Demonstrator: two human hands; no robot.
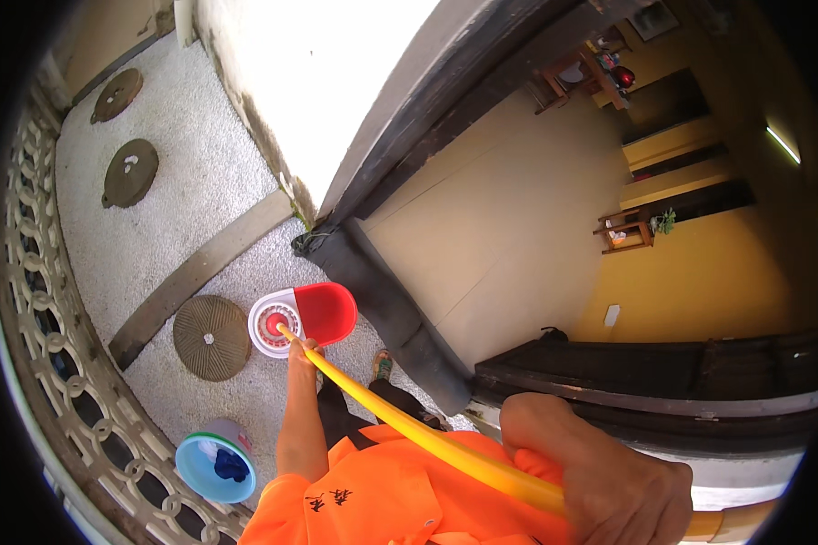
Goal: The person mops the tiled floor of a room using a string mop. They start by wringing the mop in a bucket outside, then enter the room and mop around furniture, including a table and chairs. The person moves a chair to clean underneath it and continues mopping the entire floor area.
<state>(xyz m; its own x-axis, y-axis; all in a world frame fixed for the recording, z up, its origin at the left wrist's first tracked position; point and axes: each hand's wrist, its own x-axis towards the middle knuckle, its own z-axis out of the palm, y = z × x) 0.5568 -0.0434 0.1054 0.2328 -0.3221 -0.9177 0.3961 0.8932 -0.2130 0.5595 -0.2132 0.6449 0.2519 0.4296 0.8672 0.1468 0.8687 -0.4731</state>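
A long yellow mop handle [409, 430] slants from the lower right down to a red and white mop bucket [334, 312]. Its lower end meets a red disc [276, 324] inside the bucket's white, round spinner basket [255, 338]. Low on the handle, just above the basket, my left hand [305, 352] is closed around it. My right hand [600, 472] grips the same handle much higher up, close to the camera. Any mop strands are too small to make out.
Left of the bucket lies a round ribbed cover [211, 338] on pebbled ground. A light-blue bucket [197, 486] with dark-blue cloth stands near the ring-patterned railing [41, 282]. A dark raised doorsill [395, 318] borders the room at right. A concrete strip [200, 272] crosses the ground.
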